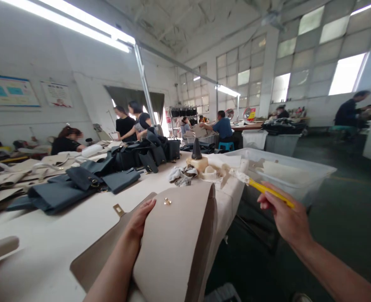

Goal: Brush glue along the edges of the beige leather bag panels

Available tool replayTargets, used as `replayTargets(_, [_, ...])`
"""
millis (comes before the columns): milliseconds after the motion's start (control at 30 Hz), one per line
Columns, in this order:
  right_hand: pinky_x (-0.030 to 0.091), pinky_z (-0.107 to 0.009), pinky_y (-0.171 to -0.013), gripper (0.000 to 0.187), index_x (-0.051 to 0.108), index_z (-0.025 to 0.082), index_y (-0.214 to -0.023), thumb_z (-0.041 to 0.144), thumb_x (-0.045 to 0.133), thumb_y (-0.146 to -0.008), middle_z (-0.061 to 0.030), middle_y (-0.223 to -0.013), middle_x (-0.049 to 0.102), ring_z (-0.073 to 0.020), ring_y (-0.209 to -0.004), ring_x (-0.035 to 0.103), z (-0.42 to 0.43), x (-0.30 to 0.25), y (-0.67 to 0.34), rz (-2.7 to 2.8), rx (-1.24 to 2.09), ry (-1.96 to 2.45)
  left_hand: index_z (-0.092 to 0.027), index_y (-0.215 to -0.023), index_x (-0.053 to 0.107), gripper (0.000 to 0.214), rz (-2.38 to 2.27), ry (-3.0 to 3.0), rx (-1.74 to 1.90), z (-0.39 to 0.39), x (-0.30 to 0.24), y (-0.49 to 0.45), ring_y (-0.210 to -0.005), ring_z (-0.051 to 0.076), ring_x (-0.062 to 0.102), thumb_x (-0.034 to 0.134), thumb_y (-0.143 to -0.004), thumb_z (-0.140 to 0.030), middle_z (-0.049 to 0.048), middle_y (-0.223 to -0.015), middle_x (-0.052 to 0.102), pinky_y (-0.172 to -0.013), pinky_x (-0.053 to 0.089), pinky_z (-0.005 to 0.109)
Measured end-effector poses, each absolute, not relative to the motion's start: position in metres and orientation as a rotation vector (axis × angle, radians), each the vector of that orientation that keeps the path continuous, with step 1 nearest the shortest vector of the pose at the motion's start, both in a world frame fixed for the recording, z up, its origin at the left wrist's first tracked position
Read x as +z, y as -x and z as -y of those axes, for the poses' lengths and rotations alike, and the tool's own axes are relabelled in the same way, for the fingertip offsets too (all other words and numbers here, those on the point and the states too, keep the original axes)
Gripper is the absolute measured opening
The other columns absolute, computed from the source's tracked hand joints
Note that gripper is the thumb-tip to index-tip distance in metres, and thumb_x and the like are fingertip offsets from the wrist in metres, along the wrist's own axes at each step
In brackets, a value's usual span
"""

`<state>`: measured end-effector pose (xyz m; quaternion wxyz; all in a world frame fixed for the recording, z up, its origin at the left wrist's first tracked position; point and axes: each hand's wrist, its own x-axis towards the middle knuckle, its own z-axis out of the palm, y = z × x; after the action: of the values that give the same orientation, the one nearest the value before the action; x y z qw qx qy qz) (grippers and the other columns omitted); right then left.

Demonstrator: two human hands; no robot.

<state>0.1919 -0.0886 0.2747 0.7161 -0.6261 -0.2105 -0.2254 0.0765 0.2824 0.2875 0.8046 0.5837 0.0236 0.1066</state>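
Note:
My left hand (pixel 144 216) grips the upper edge of a beige handbag (pixel 173 235), which stands tilted on the table's front edge. A gold turn lock (pixel 167 201) sits near the top of its front, and its open flap (pixel 100 251) with a metal plate (pixel 119 210) lies to the left. My right hand (pixel 283 212) is closed round the yellow handle of a brush (pixel 267 191). Its whitish, crusted head reaches toward a small caked dish (pixel 212 174). Beside that dish are a crumpled rag (pixel 182 174) and a pot with a dark cone-shaped top (pixel 197 149).
Dark blue bags (pixel 62 188) are heaped along the left of the pale table (pixel 47 243). A translucent plastic bin (pixel 299 167) stands at its right edge. Several people work farther back, one in a blue shirt (pixel 223 128). A metal post (pixel 144 79) rises behind the bags.

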Motion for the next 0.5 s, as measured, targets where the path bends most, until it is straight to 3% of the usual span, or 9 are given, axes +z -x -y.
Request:
replayTargets(133, [0.049,-0.029,-0.059,0.054,0.047,0.009,-0.123,0.048,0.041,-0.086,-0.0061,-0.076,0.059,-0.0147,-0.059,0.053,0.061,0.285,-0.278,0.584,-0.604,1.677,-0.013,-0.082,0.059,0.026,-0.155,-1.235,0.242,-0.281,0.284,-0.080,-0.056,0.019,0.061,0.072,-0.068,-0.030,0.0084,-0.069,0.064,-0.050,0.050,0.024])
replayTargets(200, [0.049,-0.033,-0.074,0.051,0.050,0.010,-0.121,0.046,0.039,-0.086,-0.0097,-0.094,0.060,-0.0183,-0.077,0.057,0.042,0.282,-0.305,0.731,-0.624,1.774,-0.014,-0.080,0.058,0.026,-0.176,-1.218,0.280,-0.283,0.284,-0.079,-0.057,0.019,0.061,0.074,-0.066,-0.030,0.0077,-0.069,0.064,-0.051,0.050,0.024])
replayTargets(300, [0.041,-0.036,-0.091,0.043,0.054,0.016,-0.118,0.039,0.037,-0.086,-0.0088,-0.110,0.056,-0.0211,-0.102,0.050,0.018,0.269,-0.326,0.959,-0.636,1.892,-0.015,-0.083,0.058,0.029,-0.200,-1.186,0.366,-0.293,0.288,-0.073,-0.057,0.020,0.061,0.075,-0.064,-0.030,0.0063,-0.070,0.064,-0.050,0.050,0.026])
replayTargets(500, [0.042,-0.046,-0.082,0.045,0.049,0.014,-0.123,0.032,0.025,-0.090,-0.0137,-0.095,0.055,-0.0271,-0.092,0.050,0.005,0.240,-0.319,1.069,-0.684,2.168,-0.015,-0.092,0.059,0.040,-0.259,-1.153,0.489,-0.310,0.291,-0.066,-0.053,0.018,0.059,0.078,-0.060,-0.030,0.0056,-0.071,0.064,-0.044,0.047,0.023])
